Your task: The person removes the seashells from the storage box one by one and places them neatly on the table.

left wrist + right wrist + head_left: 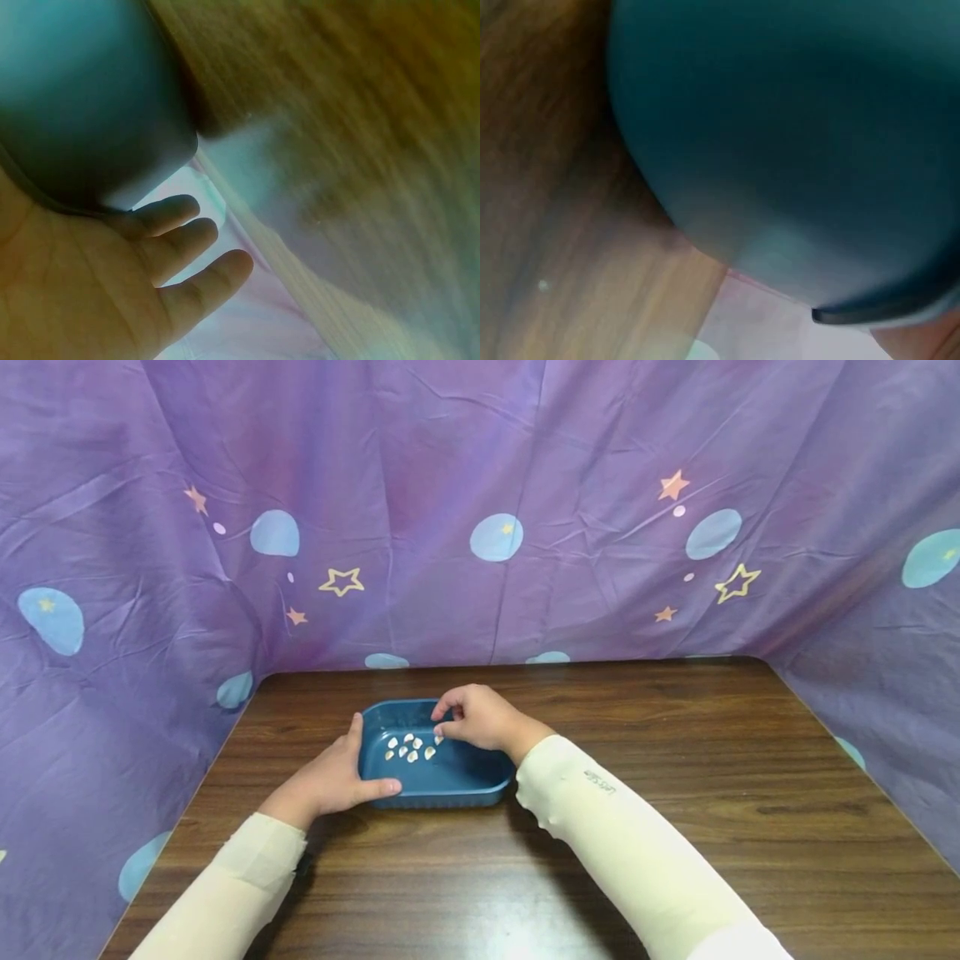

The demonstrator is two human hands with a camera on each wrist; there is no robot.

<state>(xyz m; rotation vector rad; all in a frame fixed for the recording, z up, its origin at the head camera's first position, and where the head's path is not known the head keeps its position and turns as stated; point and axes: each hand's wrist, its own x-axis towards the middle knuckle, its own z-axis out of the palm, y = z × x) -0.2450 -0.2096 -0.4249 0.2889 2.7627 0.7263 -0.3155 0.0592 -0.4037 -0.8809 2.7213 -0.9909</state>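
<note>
At lower centre, small white pieces (412,757) lay in a blue tray (465,774). The left hand (335,778), fingers extended, touched its left end; whether the right hand (483,718) above pinched one was unclear.

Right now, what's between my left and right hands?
In the head view, part of the blue tray with small whitish pieces inside lies between them.
</note>
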